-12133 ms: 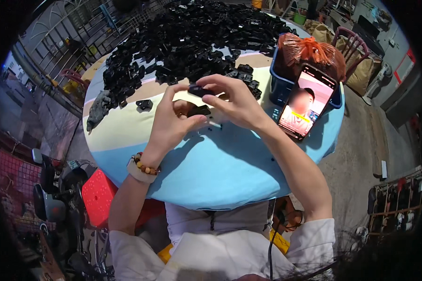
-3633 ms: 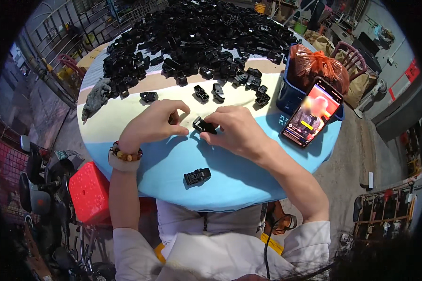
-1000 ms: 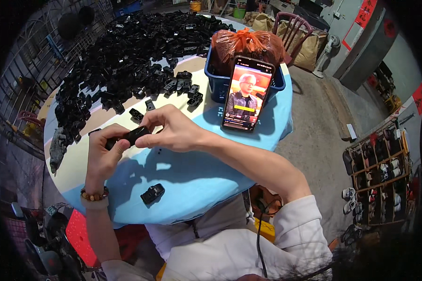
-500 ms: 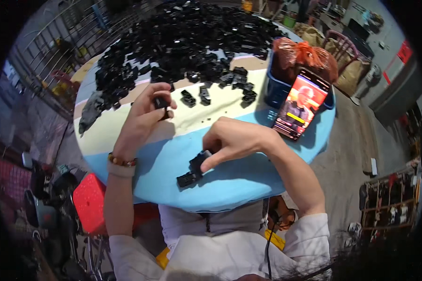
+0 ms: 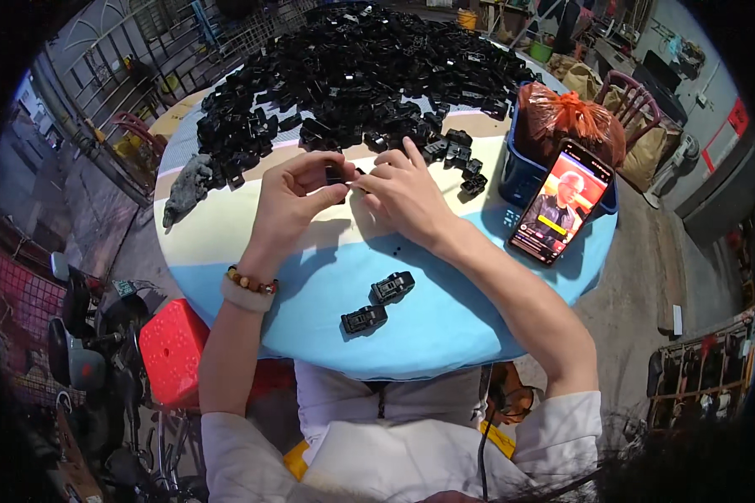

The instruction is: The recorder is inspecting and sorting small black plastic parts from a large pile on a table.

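Left hand (image 5: 289, 204) pinched nearly closed, thumb against curled fingers, gripping a small black plastic part (image 5: 335, 175) above the cream band of the striped tablecloth (image 5: 310, 344). Right hand (image 5: 407, 199) right beside it, thumb and fingers drawn in close to that part, one finger sticking out toward the heap; its fingertips are partly hidden, can't tell whether it has a piece of its own. Two black plastic blocky housings (image 5: 393, 287) sit on the blue band, near the table edge below the hands, almost corner to corner. Big heap of loose black plastic parts (image 5: 352, 71) covers the far side. Black-framed smartphone (image 5: 554, 214), screen lit, leans on the blue plastic basket (image 5: 518, 178) at right.
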Tool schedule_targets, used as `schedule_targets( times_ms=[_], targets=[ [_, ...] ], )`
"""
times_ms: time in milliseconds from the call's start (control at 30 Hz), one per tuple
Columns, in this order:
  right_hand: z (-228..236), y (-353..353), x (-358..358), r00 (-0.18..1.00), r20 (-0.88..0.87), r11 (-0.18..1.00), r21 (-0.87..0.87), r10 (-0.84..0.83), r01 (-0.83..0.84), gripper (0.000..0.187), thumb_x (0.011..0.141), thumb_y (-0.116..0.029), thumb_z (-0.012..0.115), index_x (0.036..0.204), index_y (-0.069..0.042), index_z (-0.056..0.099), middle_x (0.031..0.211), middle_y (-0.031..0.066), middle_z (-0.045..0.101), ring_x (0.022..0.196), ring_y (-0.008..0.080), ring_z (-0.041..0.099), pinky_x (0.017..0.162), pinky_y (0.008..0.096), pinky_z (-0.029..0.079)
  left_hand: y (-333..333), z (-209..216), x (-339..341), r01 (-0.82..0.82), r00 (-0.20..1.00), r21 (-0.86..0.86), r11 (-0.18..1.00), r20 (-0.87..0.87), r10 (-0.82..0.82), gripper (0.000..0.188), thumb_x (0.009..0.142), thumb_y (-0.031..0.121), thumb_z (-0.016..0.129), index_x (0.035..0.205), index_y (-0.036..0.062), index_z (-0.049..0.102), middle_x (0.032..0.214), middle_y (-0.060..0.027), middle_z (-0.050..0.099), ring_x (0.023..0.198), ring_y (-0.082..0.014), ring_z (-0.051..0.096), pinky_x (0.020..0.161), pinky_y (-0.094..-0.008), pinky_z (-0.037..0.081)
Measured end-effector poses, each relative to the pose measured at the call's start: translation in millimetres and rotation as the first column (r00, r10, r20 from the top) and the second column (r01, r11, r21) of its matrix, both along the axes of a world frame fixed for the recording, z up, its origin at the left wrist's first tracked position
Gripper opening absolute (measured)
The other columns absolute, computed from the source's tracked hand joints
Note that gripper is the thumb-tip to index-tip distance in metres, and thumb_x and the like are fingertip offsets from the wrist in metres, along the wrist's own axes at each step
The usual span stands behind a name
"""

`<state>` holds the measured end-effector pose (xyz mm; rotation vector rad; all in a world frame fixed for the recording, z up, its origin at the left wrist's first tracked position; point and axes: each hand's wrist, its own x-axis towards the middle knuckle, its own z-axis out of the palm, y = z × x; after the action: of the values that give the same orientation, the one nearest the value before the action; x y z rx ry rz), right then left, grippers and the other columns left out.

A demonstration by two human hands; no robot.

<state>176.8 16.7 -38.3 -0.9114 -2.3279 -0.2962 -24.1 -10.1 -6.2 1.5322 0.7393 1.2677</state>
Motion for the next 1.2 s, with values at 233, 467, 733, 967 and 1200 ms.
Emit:
schedule_targets(
  times_ms=[233,467,733,967,1200],
  targets=[
    [28.3,-21.0,5.1,0.824,-0.567,0.929,-0.293,0.021,-0.225,0.027,0.079,0.001,0.069,0.105,-0.002,0.068,0.094,0.0082,0.068,0.090,0.0202,0.064,0.091,0.0319,0.052,0.1,-5.8,2.7,-0.217,0.951,0.155,0.964,-0.188,0.245,0.027,0.084,0.000,0.070,0.110,0.0000,0.062,0.090,-0.0046,0.064,0.078,-0.0105,0.064,0.063,-0.0224,0.054],
    [32.6,-37.6,-1.2,0.549,-0.824,0.725,-0.465,-0.143,-0.509,0.020,0.085,-0.003,0.071,0.104,0.003,0.067,0.099,0.0096,0.069,0.093,0.0130,0.066,0.086,0.0278,0.056,-6.0,-6.6,17.4,-0.030,0.995,-0.219,0.975,0.088,0.051,0.030,0.097,0.004,0.051,0.127,0.0033,0.055,0.095,-0.0051,0.062,0.079,-0.0087,0.059,0.063,-0.0212,0.052],
    [34.4,-38.5,1.2,0.458,-0.872,0.781,-0.406,-0.175,-0.474,0.015,0.083,-0.005,0.074,0.095,0.001,0.068,0.094,0.0074,0.070,0.088,0.0111,0.066,0.082,0.0269,0.056,-11.1,-1.1,21.5,0.031,0.951,-0.242,0.970,0.306,0.046,0.038,0.095,-0.003,0.048,0.133,-0.0042,0.044,0.115,-0.0166,0.059,0.111,-0.0268,0.062,0.099,-0.0366,0.054],
    [30.5,-33.2,2.2,0.475,-0.866,0.726,-0.427,-0.156,-0.539,0.014,0.083,-0.005,0.074,0.094,0.001,0.068,0.094,0.0072,0.069,0.087,0.0107,0.065,0.082,0.0275,0.056,-10.3,-2.4,22.2,0.110,0.958,-0.156,0.982,0.280,-0.063,0.044,0.092,-0.007,0.050,0.136,-0.0026,0.043,0.123,-0.0167,0.055,0.113,-0.0240,0.059,0.103,-0.0387,0.050],
    [34.0,-41.7,-5.3,0.492,-0.859,0.751,-0.416,-0.140,-0.513,0.023,0.083,-0.003,0.073,0.106,0.000,0.067,0.095,0.0075,0.069,0.089,0.0112,0.066,0.082,0.0270,0.056,-12.6,-2.9,25.3,0.110,0.957,-0.120,0.987,0.281,-0.073,0.046,0.091,-0.006,0.054,0.136,-0.0007,0.045,0.125,-0.0145,0.055,0.113,-0.0214,0.059,0.102,-0.0375,0.051]
  ],
)
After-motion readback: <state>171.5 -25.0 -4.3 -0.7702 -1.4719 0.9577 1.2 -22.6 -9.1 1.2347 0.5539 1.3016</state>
